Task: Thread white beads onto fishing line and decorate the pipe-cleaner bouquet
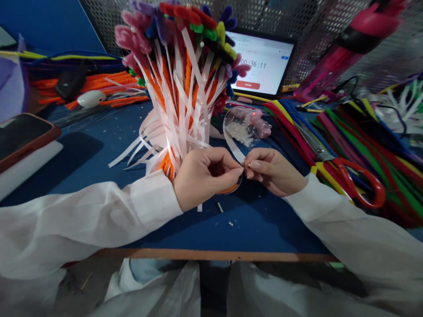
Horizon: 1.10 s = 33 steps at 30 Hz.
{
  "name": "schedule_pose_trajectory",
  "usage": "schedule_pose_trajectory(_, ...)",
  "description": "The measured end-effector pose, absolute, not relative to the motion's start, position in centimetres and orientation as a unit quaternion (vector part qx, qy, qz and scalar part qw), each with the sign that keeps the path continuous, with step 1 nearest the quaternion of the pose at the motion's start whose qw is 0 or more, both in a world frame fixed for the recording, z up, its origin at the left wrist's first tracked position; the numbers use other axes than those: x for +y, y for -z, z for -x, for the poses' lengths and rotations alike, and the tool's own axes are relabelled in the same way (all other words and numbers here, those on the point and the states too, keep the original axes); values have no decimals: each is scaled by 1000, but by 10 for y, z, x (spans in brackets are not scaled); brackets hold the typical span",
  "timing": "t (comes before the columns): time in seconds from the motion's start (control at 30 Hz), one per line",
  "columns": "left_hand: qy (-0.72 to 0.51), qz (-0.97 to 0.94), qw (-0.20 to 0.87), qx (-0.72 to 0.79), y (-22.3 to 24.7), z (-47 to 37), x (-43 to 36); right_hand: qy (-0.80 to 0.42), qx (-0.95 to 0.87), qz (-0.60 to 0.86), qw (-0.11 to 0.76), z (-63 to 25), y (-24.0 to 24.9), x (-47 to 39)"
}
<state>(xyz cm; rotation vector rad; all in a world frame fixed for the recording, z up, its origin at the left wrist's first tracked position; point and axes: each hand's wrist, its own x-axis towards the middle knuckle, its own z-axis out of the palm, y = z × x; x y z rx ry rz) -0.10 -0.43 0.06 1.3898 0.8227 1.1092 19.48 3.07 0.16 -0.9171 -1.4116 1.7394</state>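
Note:
In the middle of the table my left hand point(209, 177) is closed, thumb and forefinger pinched together. What sits in that pinch is too small to make out. Fingertip to fingertip with it, my right hand point(274, 169) is also closed in a pinch. A narrow white ribbon point(234, 147) curves down to the right fingertips. Beside my left wrist stands a large bundle of pipe-cleaner flowers point(185, 83) with orange stems and white ribbons. Partly hidden under my hands is a round object with orange in it point(231, 189). Small white beads point(220, 207) lie nearer the table edge.
Behind my hands lies a clear bag of white beads point(240, 132). At right, red-handled scissors point(360, 180) rest on coloured pipe cleaners point(370, 145). A tablet showing a timer point(261, 61) and a pink bottle point(346, 53) stand behind. A phone point(24, 136) lies left.

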Motion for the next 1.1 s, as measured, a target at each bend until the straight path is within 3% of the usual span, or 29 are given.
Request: schedule_pose_trajectory(1.1,-439,-577,580,371,-8,0,-5,-691,-538,316,365,-195,-2,31)
